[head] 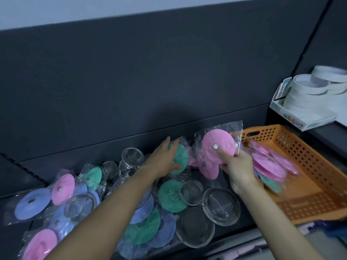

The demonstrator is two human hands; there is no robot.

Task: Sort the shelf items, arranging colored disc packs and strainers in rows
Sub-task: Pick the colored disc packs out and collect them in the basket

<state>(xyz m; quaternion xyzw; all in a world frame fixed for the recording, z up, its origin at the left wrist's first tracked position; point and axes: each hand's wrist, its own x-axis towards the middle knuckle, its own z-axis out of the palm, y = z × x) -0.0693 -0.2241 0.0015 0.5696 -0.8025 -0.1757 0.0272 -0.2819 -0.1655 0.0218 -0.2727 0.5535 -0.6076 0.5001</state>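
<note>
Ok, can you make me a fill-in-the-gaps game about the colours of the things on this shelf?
1. The right hand holds a disc pack coloured ____.
2. The left hand touches another disc pack coloured ____.
3. The basket on the right is ____.
4. The tape rolls in the box above the basket are ____.

Missing words: pink, green, orange, white.
</note>
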